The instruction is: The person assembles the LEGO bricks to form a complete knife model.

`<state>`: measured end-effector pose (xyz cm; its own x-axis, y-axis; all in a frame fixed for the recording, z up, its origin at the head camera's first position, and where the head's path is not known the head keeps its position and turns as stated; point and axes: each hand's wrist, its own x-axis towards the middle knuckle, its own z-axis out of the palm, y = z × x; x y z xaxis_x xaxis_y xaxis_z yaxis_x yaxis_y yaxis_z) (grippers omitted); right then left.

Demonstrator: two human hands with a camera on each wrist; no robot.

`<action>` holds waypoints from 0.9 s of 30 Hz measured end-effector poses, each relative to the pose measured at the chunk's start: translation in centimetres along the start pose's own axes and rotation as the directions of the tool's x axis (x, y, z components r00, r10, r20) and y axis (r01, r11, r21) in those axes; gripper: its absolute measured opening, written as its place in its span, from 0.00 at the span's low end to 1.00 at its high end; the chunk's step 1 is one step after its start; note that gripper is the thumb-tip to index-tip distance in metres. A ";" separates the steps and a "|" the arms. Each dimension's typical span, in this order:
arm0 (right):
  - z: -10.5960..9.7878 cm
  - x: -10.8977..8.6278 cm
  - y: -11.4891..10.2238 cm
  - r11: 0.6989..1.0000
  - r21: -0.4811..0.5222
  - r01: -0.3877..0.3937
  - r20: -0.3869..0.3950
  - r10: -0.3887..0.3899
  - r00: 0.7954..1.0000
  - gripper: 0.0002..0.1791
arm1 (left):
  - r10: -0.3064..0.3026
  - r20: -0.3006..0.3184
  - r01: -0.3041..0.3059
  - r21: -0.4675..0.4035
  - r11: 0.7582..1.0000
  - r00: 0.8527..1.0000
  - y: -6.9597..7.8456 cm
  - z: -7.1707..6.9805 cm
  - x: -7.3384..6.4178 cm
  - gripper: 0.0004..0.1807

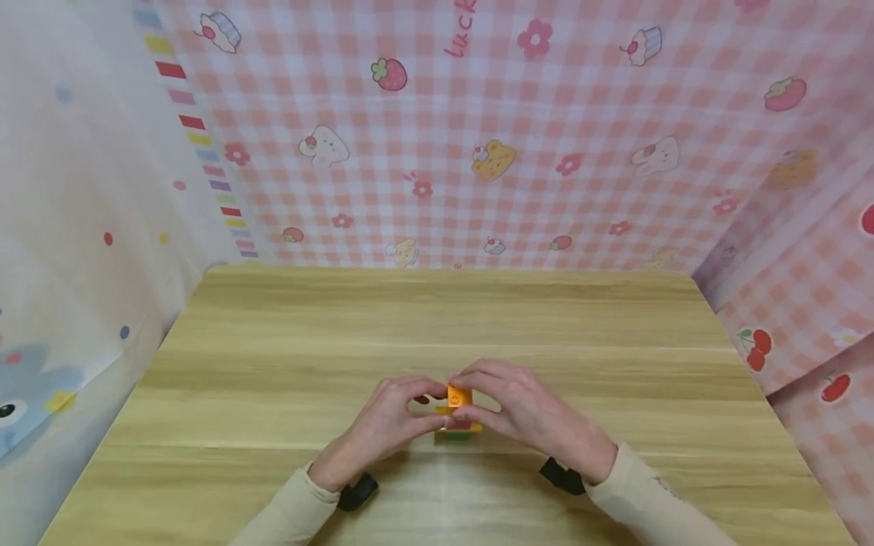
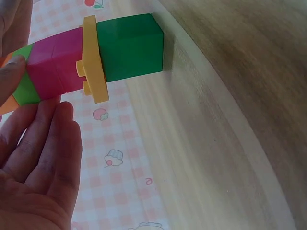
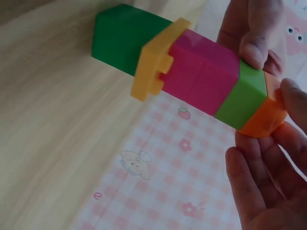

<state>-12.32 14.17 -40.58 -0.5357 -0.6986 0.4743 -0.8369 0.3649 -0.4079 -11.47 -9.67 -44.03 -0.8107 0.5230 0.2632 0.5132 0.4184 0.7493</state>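
A tower of toy building blocks stands on the table in front of me. Its base is a dark green block [image 3: 124,36], topped by a wider yellow plate [image 3: 148,67]. Above these come magenta blocks [image 3: 201,72], a light green block [image 3: 244,98] and, at the top, an orange block [image 1: 460,397] with a rounded side. My left hand [image 1: 392,413] pinches the tower at the light green block, thumb on one face and fingertips at the opposite side. From the other side, my right hand [image 1: 522,402] pinches the orange block between thumb and fingers.
The wooden table [image 1: 307,318] reaches back to a pink checked cloth [image 1: 437,114]. Patterned cloth also hangs at the left [image 1: 82,189] and right. A black band [image 1: 358,493] is on the left wrist, with another black band [image 1: 563,476] on the right.
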 end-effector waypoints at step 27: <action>1.0 -2.9 0.8 0.955 0.142 -0.260 0.002 0.262 0.965 0.30 | -0.070 -0.019 0.069 -0.032 0.997 0.997 -0.2 0.4 -0.4 0.15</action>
<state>-11.30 15.88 -43.10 -0.7362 -0.5797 0.3492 -0.6443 0.4425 -0.6237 -11.16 -9.70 -44.51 -0.8498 0.4780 0.2221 0.4468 0.4298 0.7847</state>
